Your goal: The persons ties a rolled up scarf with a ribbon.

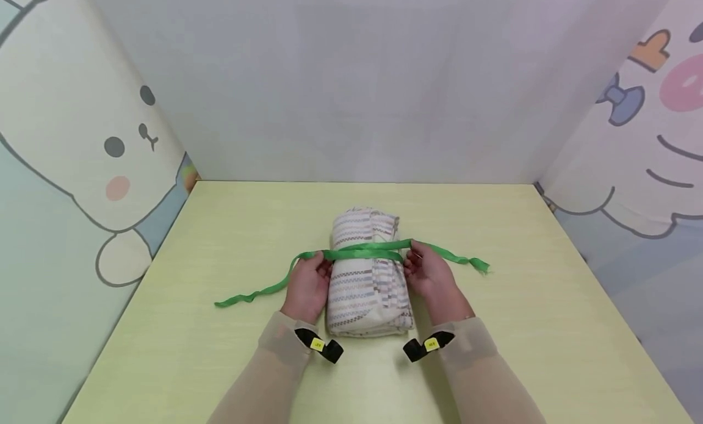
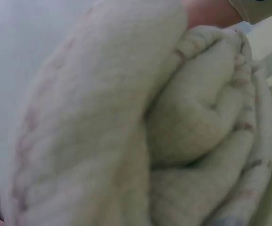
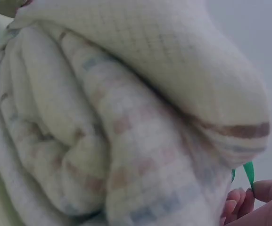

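Note:
A rolled cloth [image 1: 351,296], off-white with striped patterning, lies on the table with a green ribbon [image 1: 367,253] wrapped across its upper part. My left hand [image 1: 309,287] rests along its left side and pinches the ribbon there, one tail trailing left over the table. On the right side, my right hand [image 1: 431,274] pinches the ribbon between thumb and finger, the other tail running off to the right. Layered folds of the cloth [image 2: 93,117] fill the left wrist view, hiding most of the hand. In the right wrist view, fingertips [image 3: 265,188] hold the ribbon [image 3: 249,173].
The pale yellow table [image 1: 247,216] extends around the roll. A light grey curtain [image 1: 362,88] hangs behind it, and cartoon-printed panels [image 1: 60,186] stand at both sides. Each wrist carries a small black camera [image 1: 332,351].

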The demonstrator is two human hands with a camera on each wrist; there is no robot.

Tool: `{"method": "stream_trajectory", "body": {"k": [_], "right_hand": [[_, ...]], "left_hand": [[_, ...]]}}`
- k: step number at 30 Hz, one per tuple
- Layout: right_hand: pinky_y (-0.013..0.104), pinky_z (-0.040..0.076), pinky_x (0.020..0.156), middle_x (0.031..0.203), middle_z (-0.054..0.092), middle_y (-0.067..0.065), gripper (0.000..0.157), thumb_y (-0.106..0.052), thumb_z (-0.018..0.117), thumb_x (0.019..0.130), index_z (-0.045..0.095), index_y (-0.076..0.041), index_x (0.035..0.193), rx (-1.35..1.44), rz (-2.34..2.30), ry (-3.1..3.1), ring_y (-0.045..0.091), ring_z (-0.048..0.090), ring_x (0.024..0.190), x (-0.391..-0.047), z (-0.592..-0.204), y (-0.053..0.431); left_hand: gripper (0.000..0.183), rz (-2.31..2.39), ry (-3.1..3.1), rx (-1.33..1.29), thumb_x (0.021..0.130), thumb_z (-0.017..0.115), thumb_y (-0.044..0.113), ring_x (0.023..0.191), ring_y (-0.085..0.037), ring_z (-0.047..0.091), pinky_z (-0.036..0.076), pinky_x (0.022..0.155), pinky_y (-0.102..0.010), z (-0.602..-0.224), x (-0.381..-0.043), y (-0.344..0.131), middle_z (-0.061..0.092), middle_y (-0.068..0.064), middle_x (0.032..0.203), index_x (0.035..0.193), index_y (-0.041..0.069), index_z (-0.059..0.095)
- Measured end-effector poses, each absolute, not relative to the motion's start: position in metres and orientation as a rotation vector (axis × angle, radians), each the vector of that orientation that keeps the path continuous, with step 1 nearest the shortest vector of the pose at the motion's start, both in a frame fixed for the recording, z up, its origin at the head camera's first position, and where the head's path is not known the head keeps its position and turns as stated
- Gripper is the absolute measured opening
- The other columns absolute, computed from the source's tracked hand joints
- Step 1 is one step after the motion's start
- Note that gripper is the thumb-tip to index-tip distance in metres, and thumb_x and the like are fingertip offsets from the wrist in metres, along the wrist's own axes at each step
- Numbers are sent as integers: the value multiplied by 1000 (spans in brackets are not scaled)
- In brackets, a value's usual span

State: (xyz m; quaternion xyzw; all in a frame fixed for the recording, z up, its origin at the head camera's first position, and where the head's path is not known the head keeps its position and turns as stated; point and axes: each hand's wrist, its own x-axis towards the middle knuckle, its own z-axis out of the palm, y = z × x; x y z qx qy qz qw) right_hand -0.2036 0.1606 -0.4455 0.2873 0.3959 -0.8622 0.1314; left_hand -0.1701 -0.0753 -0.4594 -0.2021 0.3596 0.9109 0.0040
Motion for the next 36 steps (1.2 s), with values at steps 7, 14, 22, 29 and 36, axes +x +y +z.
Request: {"method": "stream_trajectory", "body": {"k": [7, 14, 22, 29, 36], "right_hand": [[25, 45, 93, 115, 66, 8, 17, -18, 43, 112, 52, -4, 114, 645, -2644, 1149, 19, 58, 111, -198, -445, 157], [30, 47, 105, 107, 74, 6, 14, -12, 43, 112, 50, -5, 122, 516, -2794, 1025, 18, 67, 108, -193, -445, 159], [37, 44, 110, 114, 72, 10, 14, -22, 48, 110, 51, -9, 111, 316, -2967, 858, 25, 63, 124, -188, -440, 158], [39, 40, 113, 116, 71, 13, 16, -22, 51, 109, 56, -6, 107, 337, -3041, 586, 26, 65, 119, -187, -436, 157], [42, 45, 110, 115, 68, 16, 18, -22, 49, 110, 53, -5, 111, 504, -3061, 394, 27, 55, 134, -191, -432, 156]], "left_hand": [[18, 2818, 1256, -654, 111, 42, 9, 93, -21, 65, 51, 81, -31, -460, -166, -77, 68, -15, 113, 126, -1, 42], [32, 2829, 1292, -577, 113, 38, 17, 98, -21, 66, 50, 87, -32, -457, -164, -80, 69, -15, 122, 139, -2, 46], [36, 2970, 1049, -482, 114, 34, 25, 129, -33, 56, 44, 110, -42, -447, -166, -84, 58, -20, 136, 139, 1, 44], [36, 3083, 766, -479, 115, 34, 24, 135, -34, 53, 46, 108, -40, -444, -171, -82, 57, -20, 138, 140, 2, 43], [33, 3130, 633, -486, 114, 36, 26, 136, -33, 52, 45, 110, -39, -441, -174, -80, 56, -20, 139, 135, 4, 47]]}}
